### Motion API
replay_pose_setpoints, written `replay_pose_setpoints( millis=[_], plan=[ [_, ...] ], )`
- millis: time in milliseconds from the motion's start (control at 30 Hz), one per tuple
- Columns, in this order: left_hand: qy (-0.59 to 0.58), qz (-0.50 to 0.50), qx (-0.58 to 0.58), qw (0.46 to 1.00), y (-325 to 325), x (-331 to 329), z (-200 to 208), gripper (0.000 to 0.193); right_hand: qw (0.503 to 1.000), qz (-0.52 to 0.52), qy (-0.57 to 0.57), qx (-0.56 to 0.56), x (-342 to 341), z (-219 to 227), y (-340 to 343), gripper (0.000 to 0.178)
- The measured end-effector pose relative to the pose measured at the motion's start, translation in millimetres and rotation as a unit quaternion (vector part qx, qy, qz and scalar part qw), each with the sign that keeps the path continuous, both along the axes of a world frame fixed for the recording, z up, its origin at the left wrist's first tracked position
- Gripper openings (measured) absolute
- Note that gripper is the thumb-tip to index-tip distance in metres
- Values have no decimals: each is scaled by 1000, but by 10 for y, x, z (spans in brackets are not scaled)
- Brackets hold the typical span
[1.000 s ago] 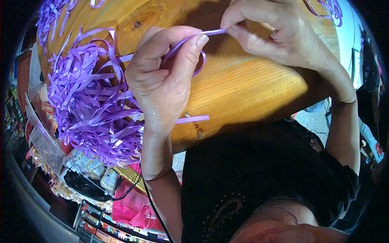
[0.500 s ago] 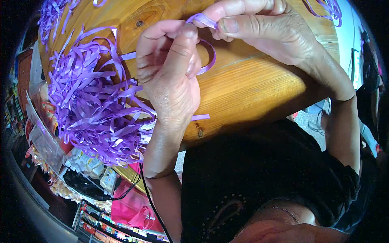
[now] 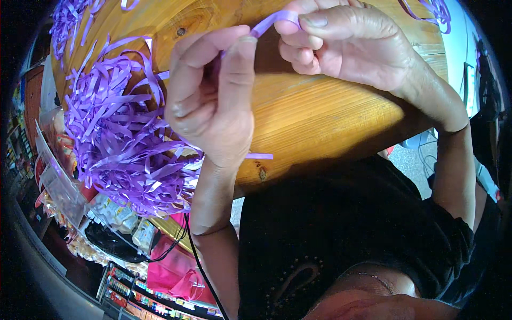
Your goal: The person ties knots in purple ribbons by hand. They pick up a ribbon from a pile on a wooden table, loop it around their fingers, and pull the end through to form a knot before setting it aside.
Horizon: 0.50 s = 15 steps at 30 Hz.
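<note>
A narrow purple ribbon [image 3: 271, 21] stretches between my two hands above the wooden table. My left hand [image 3: 216, 96] pinches one part of it between thumb and forefinger. With thumb and forefinger my right hand [image 3: 346, 42] grips the other part, where the ribbon bends into a small fold. The other fingers of the right hand are curled. Beside my left hand and wrist lies a big tangled heap of purple ribbons [image 3: 114, 133]. One short ribbon end [image 3: 260, 156] pokes out to the right of my left wrist.
The wooden table [image 3: 320, 117] has a curved near edge close to my body. More purple ribbons [image 3: 66, 26] lie at the far left and others [image 3: 437, 13] at the far right. Left of the table are a clear plastic container [image 3: 61, 186], a pink bag [image 3: 173, 272] and a black cable [image 3: 197, 261].
My left hand has shifted slightly left and my right hand has turned, its lower fingers now showing. The hands are a little farther apart, and the loop hanging between them has gone from sight.
</note>
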<state>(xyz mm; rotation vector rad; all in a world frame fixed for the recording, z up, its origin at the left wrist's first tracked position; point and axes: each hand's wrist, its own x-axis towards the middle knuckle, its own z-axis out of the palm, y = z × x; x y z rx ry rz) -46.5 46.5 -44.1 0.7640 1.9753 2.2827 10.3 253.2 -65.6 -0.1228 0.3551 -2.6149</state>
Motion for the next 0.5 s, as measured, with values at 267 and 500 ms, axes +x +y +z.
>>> replay_pose_setpoints(
  millis=[267,500],
  plan=[
    [27,4,-53,998,54,83,-28,16,886,-202,215,358,3,126,-38,31],
    [-118,-33,31,992,61,171,-36,20,458,-478,479,576,-177,92,-156,32]
  ],
)
